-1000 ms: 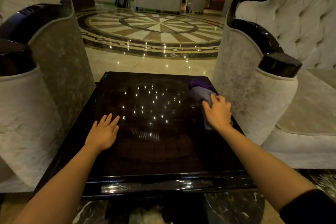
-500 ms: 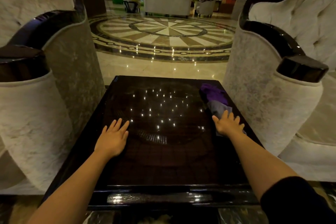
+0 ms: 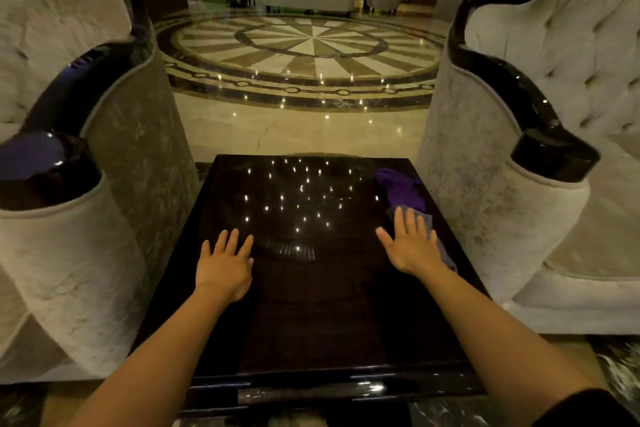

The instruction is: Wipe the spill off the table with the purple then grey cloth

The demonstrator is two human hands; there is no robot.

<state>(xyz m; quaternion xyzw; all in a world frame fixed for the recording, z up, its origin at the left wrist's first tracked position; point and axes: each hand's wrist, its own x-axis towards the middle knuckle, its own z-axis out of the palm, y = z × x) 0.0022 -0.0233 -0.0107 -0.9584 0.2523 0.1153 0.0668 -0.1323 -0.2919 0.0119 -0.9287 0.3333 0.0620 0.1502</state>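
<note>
Since a second ago the right hand (image 3: 412, 246) has drawn back along the right side of the bench (image 3: 311, 322), from near the purple cloth toward the near end of the grey cloth, and the view has tipped up to take in more of the floor beyond; the left hand (image 3: 225, 269) has barely shifted.

Head view: the right grip is spread flat, fingers splayed, palm down on the grey cloth (image 3: 441, 246). It presses the cloth rather than clasping it, and the cloth shows past the fingertips and along the outer edge of the hand. The purple cloth (image 3: 401, 189) lies bunched just beyond, at the far right of the bench, touching or overlapping the grey one and free of either hand. The left grip is likewise flat and open, holding nothing, resting on bare bench at the left, well apart from both cloths.

The step in hand looks like the grey-cloth pass, with the purple one set aside. No spill can be made out on the dark, glossy top; the bright specks are reflected lights. The next move probably calls for steady downward pressure and a sweep across the middle of the bench, keeping the cloth from slipping out beneath the palm.
</note>
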